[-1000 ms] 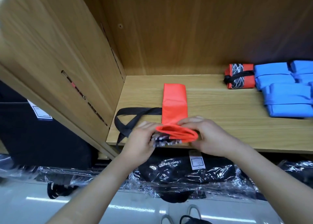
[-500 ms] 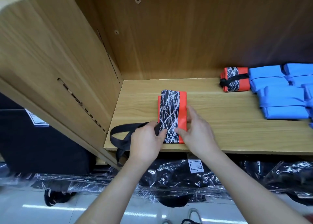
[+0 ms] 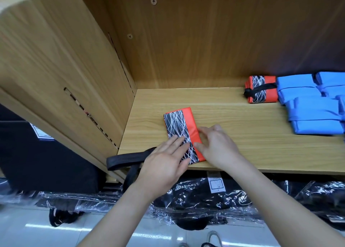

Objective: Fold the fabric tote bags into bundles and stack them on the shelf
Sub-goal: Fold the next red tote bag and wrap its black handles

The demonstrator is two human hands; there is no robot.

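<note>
While left hand [image 3: 164, 164] and right hand [image 3: 218, 148] press flat-fingered, one orange bag [image 3: 189, 123] lies folded.
Beyond the right: one orange bundle [image 3: 269, 82], at least four blue bundles [image 3: 313, 108].

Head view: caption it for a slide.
Left hand and right hand press a folded orange tote bag on the shelf, black strap trailing left, blue bundles at right.

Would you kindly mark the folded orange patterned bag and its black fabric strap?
Folded orange patterned bag [image 3: 189, 123]: head view, plain orange panel.
Black fabric strap [image 3: 127, 158]: head view, flat overhanging loop.
</note>
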